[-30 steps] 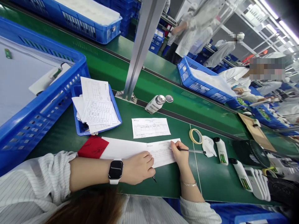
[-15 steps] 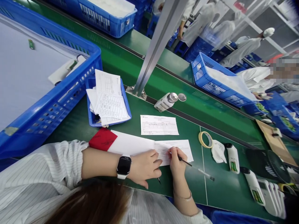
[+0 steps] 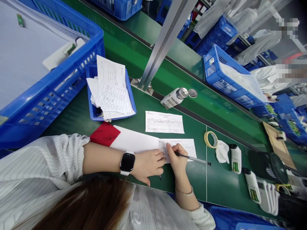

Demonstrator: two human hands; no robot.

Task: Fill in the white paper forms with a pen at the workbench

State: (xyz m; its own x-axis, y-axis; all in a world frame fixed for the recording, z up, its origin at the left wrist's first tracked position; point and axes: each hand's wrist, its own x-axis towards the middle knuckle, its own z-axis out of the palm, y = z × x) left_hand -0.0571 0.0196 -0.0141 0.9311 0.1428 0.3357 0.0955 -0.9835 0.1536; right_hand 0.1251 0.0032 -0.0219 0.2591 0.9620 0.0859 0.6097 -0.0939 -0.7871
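Note:
My left hand (image 3: 150, 165) lies flat, fingers spread, across the lower edge of an open pad of forms (image 3: 137, 140) whose red cover (image 3: 105, 134) shows at the left. A pen (image 3: 194, 158) is pinched in my right hand (image 3: 177, 158), which rests on the pad's printed right page (image 3: 188, 146). The pen leans to the right, and its writing tip is hidden behind my fingers. Just above the pad lies a loose filled-in form (image 3: 164, 122). A dark pen-like tip (image 3: 160, 178) pokes out below my left hand.
A small blue bin (image 3: 111, 118) with papers stands behind the pad, beside a large blue crate (image 3: 72, 80). A metal post (image 3: 165, 41) and a pump bottle (image 3: 173, 98) stand farther back. Rightward lie a tape roll (image 3: 211, 139), crumpled tissue (image 3: 222, 151) and white handheld devices (image 3: 236, 158).
My right hand has moved left across the page, and the pen now lies flatter. My left hand stays on the pad. The whole view has shifted slightly.

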